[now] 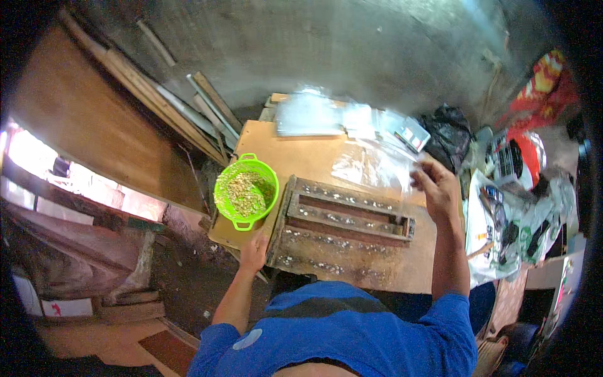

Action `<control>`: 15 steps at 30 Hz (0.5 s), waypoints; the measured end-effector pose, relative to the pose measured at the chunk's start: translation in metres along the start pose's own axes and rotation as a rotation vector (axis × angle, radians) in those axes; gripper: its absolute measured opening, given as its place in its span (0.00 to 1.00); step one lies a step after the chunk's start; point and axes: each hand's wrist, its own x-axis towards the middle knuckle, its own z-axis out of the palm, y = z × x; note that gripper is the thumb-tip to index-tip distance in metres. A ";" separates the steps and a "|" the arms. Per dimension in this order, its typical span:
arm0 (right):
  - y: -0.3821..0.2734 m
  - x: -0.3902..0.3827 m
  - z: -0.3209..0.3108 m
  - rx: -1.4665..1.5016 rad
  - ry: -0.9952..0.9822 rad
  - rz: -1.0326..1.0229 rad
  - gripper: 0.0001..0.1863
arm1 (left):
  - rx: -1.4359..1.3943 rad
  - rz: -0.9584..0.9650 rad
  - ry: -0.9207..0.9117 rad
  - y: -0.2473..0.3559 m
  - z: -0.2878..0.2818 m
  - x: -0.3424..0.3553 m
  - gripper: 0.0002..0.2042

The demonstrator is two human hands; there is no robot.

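My left hand (254,251) rests at the near left corner of a long wooden slotted frame (342,229) lying on a plywood table (295,154), just below a bright green colander (246,191) filled with small pale bits. My right hand (436,187) is raised past the frame's right end, its fingers pinched on the edge of a clear plastic bag (370,164) that lies on the table. Rows of small shiny pieces sit in the frame's grooves.
More clear plastic bags (314,114) lie at the table's far end. A black bag (449,135), printed packets and clutter (515,207) crowd the right side. Wooden boards and slats (182,110) lean at the left, against a grey wall.
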 end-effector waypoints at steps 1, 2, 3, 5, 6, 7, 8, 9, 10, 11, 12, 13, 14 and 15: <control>0.005 -0.021 -0.010 -0.035 0.003 0.052 0.09 | 0.138 0.116 0.147 0.013 -0.002 -0.012 0.21; 0.010 -0.040 -0.018 -0.038 0.004 0.114 0.09 | 0.138 0.213 0.181 0.029 -0.003 -0.021 0.20; 0.016 -0.058 -0.025 -0.076 0.007 0.203 0.08 | 0.148 0.289 0.212 0.047 -0.004 -0.030 0.20; 0.027 -0.087 -0.026 0.020 -0.008 0.215 0.08 | 0.072 0.484 0.210 0.087 -0.002 -0.046 0.17; 0.031 -0.100 -0.022 0.080 0.001 0.244 0.08 | 0.040 0.554 0.109 0.109 0.003 -0.050 0.18; 0.035 -0.114 -0.014 0.224 0.023 0.263 0.08 | 0.013 0.633 0.019 0.131 0.009 -0.055 0.20; 0.038 -0.120 -0.009 0.155 -0.009 0.283 0.06 | -0.003 0.695 -0.090 0.152 0.016 -0.058 0.20; 0.040 -0.127 -0.001 0.214 -0.052 0.256 0.06 | -0.026 0.758 -0.197 0.172 0.025 -0.062 0.21; 0.041 -0.135 0.009 0.205 -0.068 0.319 0.05 | -0.030 0.782 -0.245 0.191 0.037 -0.067 0.21; 0.040 -0.143 0.018 0.274 -0.092 0.275 0.05 | -0.049 0.807 -0.293 0.207 0.050 -0.070 0.21; 0.040 -0.151 0.028 0.314 -0.106 0.244 0.05 | -0.069 0.831 -0.340 0.220 0.061 -0.074 0.21; 0.040 -0.155 0.035 0.396 -0.109 0.285 0.06 | -0.111 0.822 -0.352 0.229 0.070 -0.078 0.19; 0.039 -0.159 0.041 0.397 -0.097 0.309 0.06 | -0.151 0.816 -0.363 0.236 0.077 -0.080 0.17; 0.038 -0.162 0.045 0.424 -0.090 0.290 0.06 | -0.187 0.812 -0.376 0.241 0.082 -0.080 0.15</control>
